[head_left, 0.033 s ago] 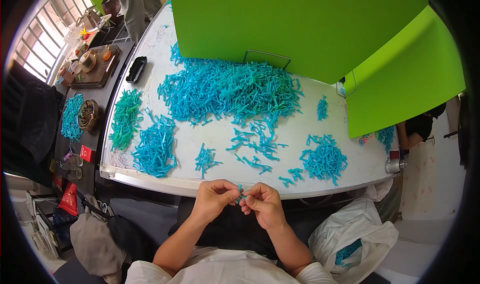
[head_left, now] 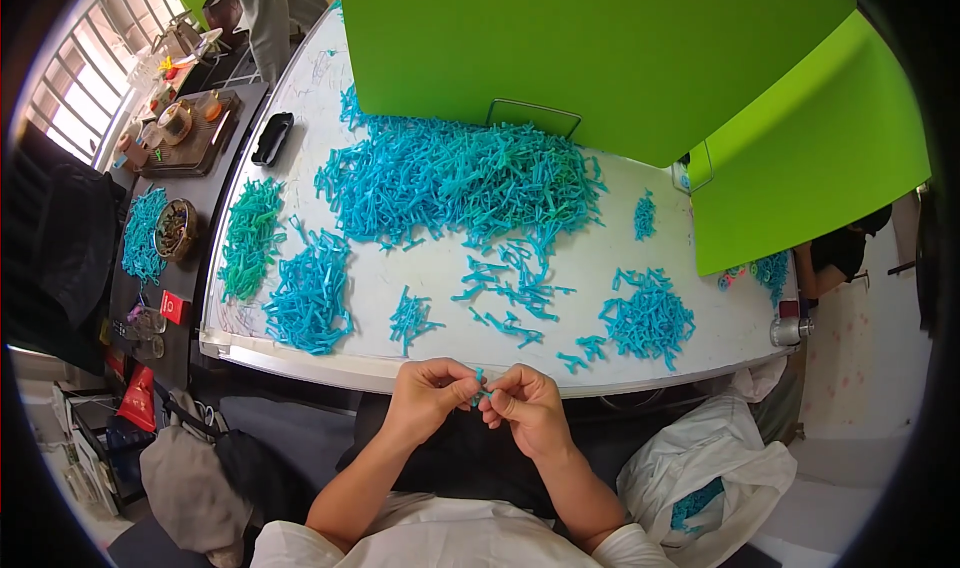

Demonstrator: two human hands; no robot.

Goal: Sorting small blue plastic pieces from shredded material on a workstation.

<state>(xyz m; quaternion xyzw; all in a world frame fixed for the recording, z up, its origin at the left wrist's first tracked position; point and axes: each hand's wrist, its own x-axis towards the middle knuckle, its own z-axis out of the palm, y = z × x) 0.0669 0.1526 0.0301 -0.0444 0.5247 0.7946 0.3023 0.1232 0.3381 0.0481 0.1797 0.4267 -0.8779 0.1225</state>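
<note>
Left hand (head_left: pixel 432 400) and right hand (head_left: pixel 526 410) partly hid a teal piece (head_left: pixel 479 375)
Its shape was too small to tell; the upper edge cropped the green panel (head_left: pixel 600 58) and grey trousers (head_left: pixel 262 13); the white bag (head_left: pixel 745 478) partly concealed blue pieces (head_left: pixel 697 506).

White characters on a small red box (head_left: pixel 174 308)

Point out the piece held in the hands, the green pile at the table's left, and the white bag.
Piece (head_left: pixel 479 375): head view, on its upper end.
Green pile (head_left: pixel 250 240): head view, on its middle.
White bag (head_left: pixel 700 448): head view, on its upper side.
</note>
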